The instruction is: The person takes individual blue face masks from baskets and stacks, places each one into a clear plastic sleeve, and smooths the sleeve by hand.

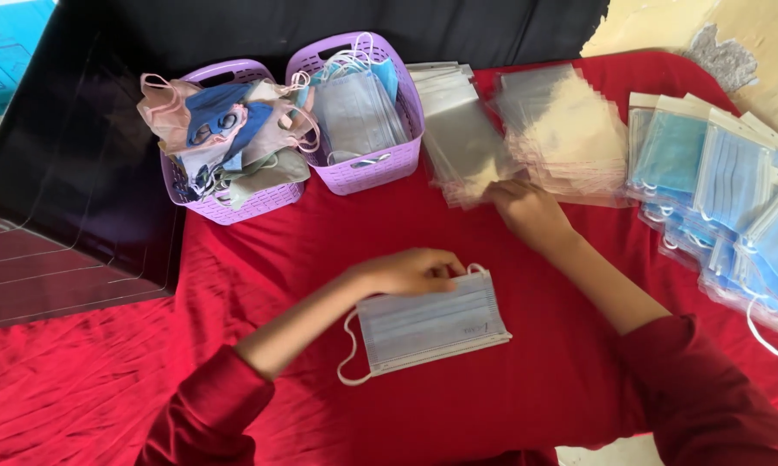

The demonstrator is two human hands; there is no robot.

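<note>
On the red cloth, left hand (411, 272) pinned the surgical mask (432, 324) flat, fingers curled, while right hand (527, 211) pinched a clear sleeve (467, 147); bagging underway, next needing that sleeve separated cleanly.

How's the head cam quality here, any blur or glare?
Head view: even daylight with soft shadows. The right hand and the clear bags it touches are motion-blurred. The left hand on the mask stack is fairly sharp. Mild sheen on the packed masks; the bright wall at top right is washed out. The red cloth looks oversaturated.
</note>
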